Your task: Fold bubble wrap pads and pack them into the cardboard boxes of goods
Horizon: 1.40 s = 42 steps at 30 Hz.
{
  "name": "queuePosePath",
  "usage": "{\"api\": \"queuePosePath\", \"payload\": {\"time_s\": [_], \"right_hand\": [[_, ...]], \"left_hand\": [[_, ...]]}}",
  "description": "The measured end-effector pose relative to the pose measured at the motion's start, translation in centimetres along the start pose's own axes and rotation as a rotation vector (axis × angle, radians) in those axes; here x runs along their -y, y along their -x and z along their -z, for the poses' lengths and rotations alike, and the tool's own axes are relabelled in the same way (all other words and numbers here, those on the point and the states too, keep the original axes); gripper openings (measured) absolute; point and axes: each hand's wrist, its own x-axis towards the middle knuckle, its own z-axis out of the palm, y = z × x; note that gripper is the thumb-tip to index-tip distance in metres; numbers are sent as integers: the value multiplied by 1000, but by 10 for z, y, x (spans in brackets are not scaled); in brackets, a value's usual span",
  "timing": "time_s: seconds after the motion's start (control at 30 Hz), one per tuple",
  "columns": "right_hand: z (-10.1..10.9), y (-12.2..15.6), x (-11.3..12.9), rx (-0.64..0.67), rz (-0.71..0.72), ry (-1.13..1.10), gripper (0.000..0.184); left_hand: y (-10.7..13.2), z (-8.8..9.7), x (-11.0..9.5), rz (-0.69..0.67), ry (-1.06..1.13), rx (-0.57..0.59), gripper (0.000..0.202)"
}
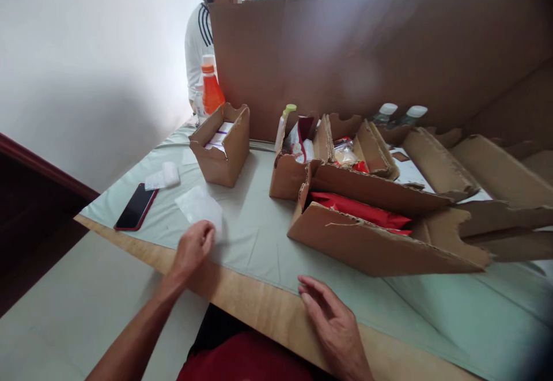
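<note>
My left hand (196, 245) is above the near part of the table, its fingers closed at the near edge of a thin, translucent white sheet (196, 203). Whether the sheet is plastic or tissue I cannot tell. By the table's front edge, my right hand (330, 317) is half curled, with thumb and fingers apart and nothing between them. Beyond it stands a long cardboard box (337, 245) with a red packet (363, 211) inside. Left of the sheet lies a dark phone (135, 208) with a red edge, and a small white roll (170, 174) touches its far end.
A cardboard bin (220, 165) holds white packs. To the right, several cardboard bins (289, 176) contain packets. An orange bottle (211, 90) and clear bottles stand behind. A tall cardboard panel (371, 52) closes off the back; a person in a white top (194, 41) is beyond it.
</note>
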Motion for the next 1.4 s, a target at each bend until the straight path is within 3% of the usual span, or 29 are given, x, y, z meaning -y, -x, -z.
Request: {"api": "queuePosePath", "payload": {"time_s": [0.1, 0.17, 0.23, 0.3, 0.4, 0.63, 0.77, 0.87, 0.93, 1.03, 1.13, 1.23, 1.3, 1.4], "right_hand": [[-6, 2, 2, 131, -101, -242, 72], [-6, 2, 2, 138, -163, -342, 86], [0, 1, 1, 62, -235, -360, 88], [6, -2, -1, -11, -294, -346, 85], [9, -5, -5, -20, -306, -320, 78], [4, -6, -1, -47, -142, -46, 54], [38, 6, -13, -142, -149, 186, 52], [72, 19, -24, -320, -126, 397, 49], [82, 25, -25, -422, -56, 508, 45], [59, 21, -15, -380, 160, 602, 36], [6, 4, -2, -132, 387, 671, 38], [-31, -9, -1, 52, 481, 765, 46], [-31, -7, -10, 55, 493, 827, 44], [2, 11, -33, -65, 440, 927, 42]], "left_hand": [[32, -34, -55, -104, 167, 141, 18], [53, -56, -89, -163, 295, 262, 15], [68, -71, -112, -184, 532, 391, 24], [77, -77, -121, -196, 676, 454, 32], [84, -72, -116, -266, 686, 425, 28], [92, -56, -97, -359, 605, 374, 25], [85, -57, -89, -431, 541, 281, 24], [76, -54, -86, -475, 515, 231, 24], [69, -52, -88, -474, 506, 222, 23], [60, -59, -93, -489, 471, 197, 24], [58, -79, -92, -592, 309, 157, 42], [58, -99, -77, -699, 30, 213, 58], [57, -102, -62, -733, -129, 260, 57], [54, -91, -41, -730, -240, 309, 57]]}}
